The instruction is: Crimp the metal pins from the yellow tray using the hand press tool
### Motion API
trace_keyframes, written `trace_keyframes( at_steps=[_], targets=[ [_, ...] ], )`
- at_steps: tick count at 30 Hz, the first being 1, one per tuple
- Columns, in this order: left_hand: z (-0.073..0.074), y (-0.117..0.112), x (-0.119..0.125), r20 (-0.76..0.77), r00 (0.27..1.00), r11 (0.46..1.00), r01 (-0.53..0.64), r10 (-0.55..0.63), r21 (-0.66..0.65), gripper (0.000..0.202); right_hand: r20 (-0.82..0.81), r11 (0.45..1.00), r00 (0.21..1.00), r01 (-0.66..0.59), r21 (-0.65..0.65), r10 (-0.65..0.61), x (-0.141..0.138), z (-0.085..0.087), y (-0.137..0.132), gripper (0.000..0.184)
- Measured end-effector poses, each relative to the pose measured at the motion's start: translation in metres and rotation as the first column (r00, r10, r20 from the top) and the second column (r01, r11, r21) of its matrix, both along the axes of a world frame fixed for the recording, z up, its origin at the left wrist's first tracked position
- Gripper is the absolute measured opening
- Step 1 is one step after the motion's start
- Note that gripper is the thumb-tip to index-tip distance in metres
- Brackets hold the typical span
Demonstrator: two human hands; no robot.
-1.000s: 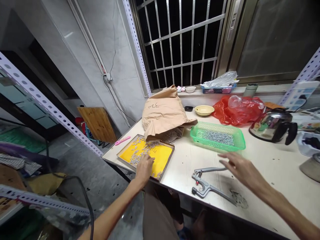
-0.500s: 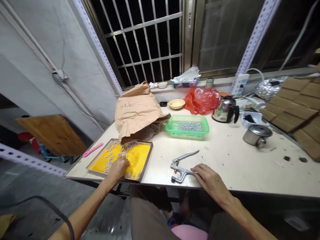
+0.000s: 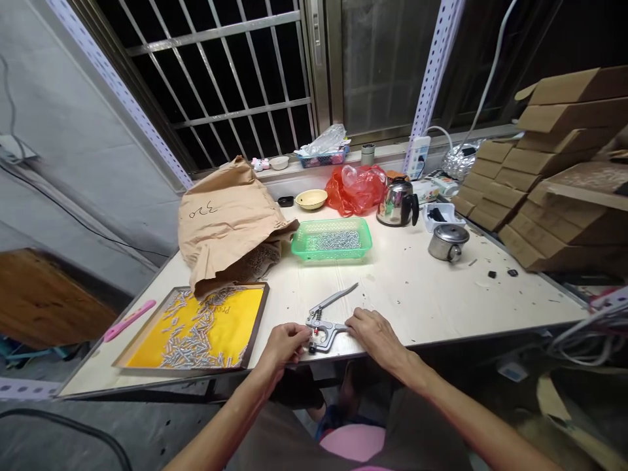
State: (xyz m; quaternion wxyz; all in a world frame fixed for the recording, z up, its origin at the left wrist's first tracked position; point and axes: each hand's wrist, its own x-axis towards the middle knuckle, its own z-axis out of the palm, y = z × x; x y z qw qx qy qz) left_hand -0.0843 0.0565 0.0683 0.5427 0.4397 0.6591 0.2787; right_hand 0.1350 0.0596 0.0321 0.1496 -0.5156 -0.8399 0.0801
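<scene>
Grey snap pliers (image 3: 336, 328) with a spring and red and black tips lie near the table's front edge, their handles spread apart. My right hand (image 3: 377, 332) grips the end of the lower handle. Beside the jaws, my left hand (image 3: 286, 343) is closed in a pinch at the tips; whatever sits between its fingers is too small to make out. To the left, a shallow tray (image 3: 256, 315) with a yellow lining carries many small metal pieces (image 3: 189, 347). A green plastic basket (image 3: 331, 256) behind the pliers contains more small silvery pieces.
A large brown paper bag (image 3: 230, 222) leans over the tray's back edge. A pink-handled tool (image 3: 130, 320) lies left of the tray. Toward the back are a red plastic bag (image 3: 356, 191), a kettle (image 3: 394, 204) and a lidded metal pot (image 3: 447, 243). Cardboard boxes (image 3: 554, 170) are stacked at right.
My left hand has moved right from the metal pieces in the tray to the pliers' jaws. My right hand stays on the handle. The view has turned to the right.
</scene>
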Motion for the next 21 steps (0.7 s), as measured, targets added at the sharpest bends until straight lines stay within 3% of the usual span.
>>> trace_keyframes(
  at_steps=[8,14,21],
  targets=[
    [-0.018,0.012,0.010,-0.099,0.994,0.996,0.041,-0.048,-0.073,0.049,0.101,0.998,0.994,-0.039,0.052,0.033,0.005,-0.003,0.020,0.011],
    [-0.018,0.016,0.015,-0.111,0.993,0.990,0.034,-0.049,-0.135,0.051,0.056,0.997,0.998,-0.025,0.076,0.021,0.006,-0.008,0.019,0.011],
    [-0.017,0.020,0.016,-0.193,0.975,0.989,0.089,-0.110,-0.115,0.048,0.026,0.995,1.000,0.002,0.104,-0.004,0.005,-0.012,0.017,0.010]
  ],
)
